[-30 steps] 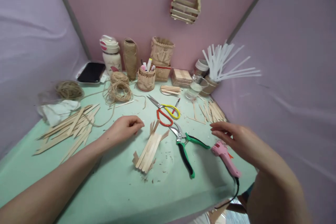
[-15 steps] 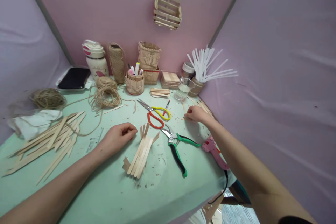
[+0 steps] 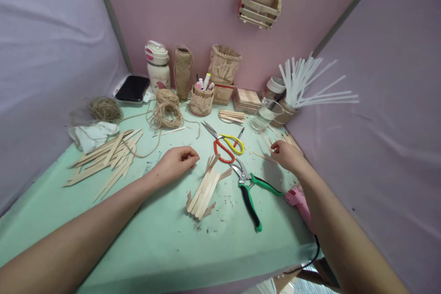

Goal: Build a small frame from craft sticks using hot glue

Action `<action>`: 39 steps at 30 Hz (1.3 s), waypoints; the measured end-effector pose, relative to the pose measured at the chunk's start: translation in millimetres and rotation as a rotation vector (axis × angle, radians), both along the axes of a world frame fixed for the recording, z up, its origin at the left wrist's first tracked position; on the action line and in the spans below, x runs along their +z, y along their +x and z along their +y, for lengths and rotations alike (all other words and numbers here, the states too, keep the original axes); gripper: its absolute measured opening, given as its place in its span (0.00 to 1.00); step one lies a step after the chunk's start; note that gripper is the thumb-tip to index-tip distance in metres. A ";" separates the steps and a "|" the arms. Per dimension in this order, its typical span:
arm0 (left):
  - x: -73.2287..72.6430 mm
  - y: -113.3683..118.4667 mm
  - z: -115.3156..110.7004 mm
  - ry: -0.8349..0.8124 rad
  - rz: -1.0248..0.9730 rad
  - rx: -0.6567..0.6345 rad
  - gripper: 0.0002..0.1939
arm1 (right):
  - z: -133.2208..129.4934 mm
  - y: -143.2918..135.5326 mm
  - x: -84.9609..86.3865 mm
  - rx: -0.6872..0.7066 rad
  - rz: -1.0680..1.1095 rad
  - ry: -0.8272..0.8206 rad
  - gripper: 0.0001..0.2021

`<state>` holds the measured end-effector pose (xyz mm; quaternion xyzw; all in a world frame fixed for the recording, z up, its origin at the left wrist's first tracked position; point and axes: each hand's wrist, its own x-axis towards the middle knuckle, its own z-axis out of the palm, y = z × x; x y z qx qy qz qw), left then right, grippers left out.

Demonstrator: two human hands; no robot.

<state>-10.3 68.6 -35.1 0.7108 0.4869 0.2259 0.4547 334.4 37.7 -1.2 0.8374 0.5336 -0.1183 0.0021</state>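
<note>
My left hand (image 3: 181,161) rests on the green tabletop with its fingers curled, and nothing shows in it. Just right of it lies a small piece made of popsicle sticks (image 3: 204,195), pale sticks side by side with darker short pieces jutting from its corners. My right hand (image 3: 285,154) is over the right side of the table, its fingertips pinched at a thin wooden strip (image 3: 266,141). Between the hands are scissors (image 3: 224,149) with red and yellow handles and green-handled pruning shears (image 3: 248,193), both lying with blades apart. A pink glue gun (image 3: 299,202) lies under my right forearm, partly hidden.
Cut wooden sticks (image 3: 110,158) lie at left, near coiled twine (image 3: 167,110). Along the back stand a bottle (image 3: 158,71), a pen holder (image 3: 202,101), stacked wooden squares (image 3: 247,99), a plastic cup of clear liquid (image 3: 266,114) and white glue sticks (image 3: 303,80).
The view has swung left, so everything sits further right in the picture. My right hand appears slightly raised, with the thin strip now slanting at its fingertips. My left hand stays curled on the table.
</note>
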 end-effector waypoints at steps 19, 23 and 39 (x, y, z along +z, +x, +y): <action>110.0 18.6 33.5 0.237 0.092 -0.339 0.19 | -66.9 -83.5 7.8 0.165 0.934 0.412 0.13; 97.1 52.6 52.1 0.173 0.017 -0.564 0.21 | -49.5 -97.0 -2.2 0.197 0.769 0.408 0.12; 55.7 67.4 52.3 0.213 -0.019 -0.737 0.09 | -57.3 -108.1 -10.9 0.327 0.465 0.303 0.11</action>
